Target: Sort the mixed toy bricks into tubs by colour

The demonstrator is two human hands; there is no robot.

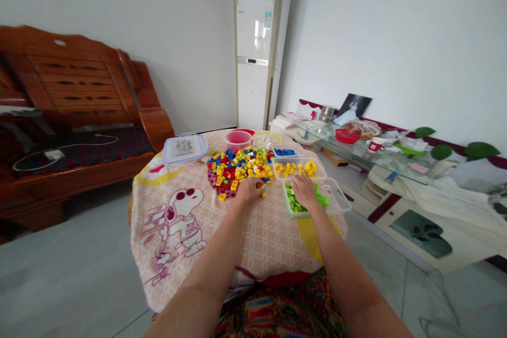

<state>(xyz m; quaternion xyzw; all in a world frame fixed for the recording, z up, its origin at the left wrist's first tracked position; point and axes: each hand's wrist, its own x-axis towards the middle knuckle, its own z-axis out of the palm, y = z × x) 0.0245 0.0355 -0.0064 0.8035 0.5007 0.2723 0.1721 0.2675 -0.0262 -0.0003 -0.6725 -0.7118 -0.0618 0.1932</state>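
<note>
Positions on the cloth-covered round table (222,237) are read as a clock, six at the wearer. A patterned garment (277,306) lies at six; the cloth's printed dog (184,222) faces eight to nine. The right hand (304,191) reaches into a clear box (338,202) at three, fingers bent down among green bricks (295,203); it covers part of them, and its grip cannot be told. Towards twelve from the centre, the left hand (250,190) curls inward at the near edge of a mixed brick pile (227,166), hiding part of it; whether it holds a piece cannot be told. A loose yellow brick (264,195) lies just beside its fingertips. Yellow bricks (303,169) fill a tray at two, with blue bricks (284,152) beyond. A pale lidded container (184,149) sits at ten to eleven, a pink tub (237,140) at twelve. Farther off stand a wooden bench (79,79) at ten, a glass-topped counter (328,140) at two bearing a red bowl (347,136), and a tall white cabinet (255,31) at twelve.
</note>
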